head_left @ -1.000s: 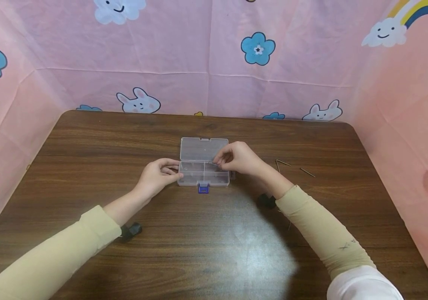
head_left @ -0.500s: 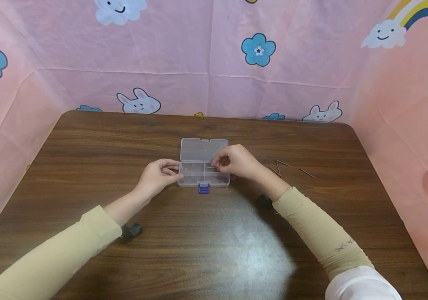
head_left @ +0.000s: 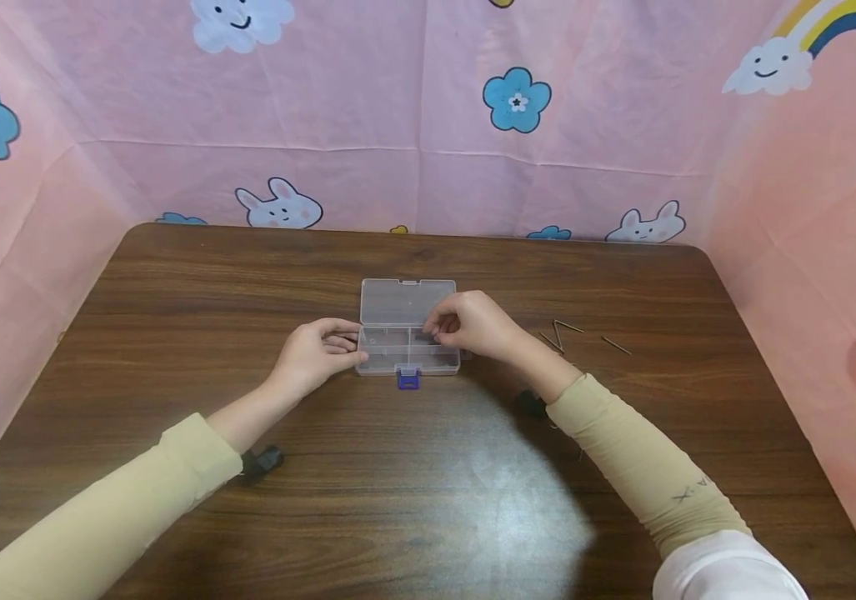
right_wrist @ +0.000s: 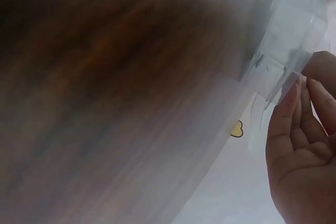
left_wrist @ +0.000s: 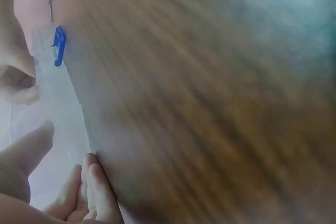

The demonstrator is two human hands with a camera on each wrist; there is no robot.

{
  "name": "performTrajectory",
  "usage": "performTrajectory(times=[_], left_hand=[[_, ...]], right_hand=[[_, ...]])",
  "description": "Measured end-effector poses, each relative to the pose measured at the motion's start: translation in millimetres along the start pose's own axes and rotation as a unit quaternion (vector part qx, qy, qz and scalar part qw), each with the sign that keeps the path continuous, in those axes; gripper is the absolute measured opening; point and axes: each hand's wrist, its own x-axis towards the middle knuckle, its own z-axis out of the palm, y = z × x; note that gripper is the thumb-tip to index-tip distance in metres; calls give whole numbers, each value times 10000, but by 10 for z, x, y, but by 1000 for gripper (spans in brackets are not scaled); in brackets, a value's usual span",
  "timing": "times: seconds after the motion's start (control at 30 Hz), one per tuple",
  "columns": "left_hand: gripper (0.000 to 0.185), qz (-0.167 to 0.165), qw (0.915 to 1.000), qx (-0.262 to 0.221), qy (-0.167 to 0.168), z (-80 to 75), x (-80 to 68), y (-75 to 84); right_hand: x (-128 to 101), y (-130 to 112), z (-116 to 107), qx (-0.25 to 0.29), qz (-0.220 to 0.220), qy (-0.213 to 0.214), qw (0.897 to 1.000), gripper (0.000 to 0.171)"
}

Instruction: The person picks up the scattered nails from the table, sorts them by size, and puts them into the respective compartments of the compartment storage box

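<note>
In the head view a clear plastic compartment box (head_left: 382, 360) lies on the table with its lid (head_left: 407, 302) folded back and a blue latch (head_left: 408, 380) at the front. My left hand (head_left: 315, 353) grips the box's left end between thumb and fingers. Over the back right compartment, my right hand (head_left: 473, 321) has thumb and fingertips brought together; whether anything is between them is hidden. The right wrist view shows these right-hand fingers (right_wrist: 286, 114) against the box's edge. Several thin metal nails (head_left: 617, 345) lie to the right of the box.
The brown wooden table (head_left: 210, 275) ends at a pink patterned cloth (head_left: 367, 100) at the back and sides. Dark wrist-worn pieces show below both forearms, the left one (head_left: 268, 460) plainest.
Half a second ago a thin nail showed at my right fingertips above the back right compartment; it is no longer visible there. Both hands stay nearly in place.
</note>
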Motion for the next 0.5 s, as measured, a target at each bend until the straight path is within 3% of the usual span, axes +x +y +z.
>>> performTrajectory(times=[0.27,0.5], left_hand=[[48,-69,9994,-316,-75,23,37,-70],[49,-109,9991,-388,-110,28,48,-71]], right_hand=[[-77,32,-58,911,308,294,9949,13],[-198,167,-215,920,502,950,9899,12]])
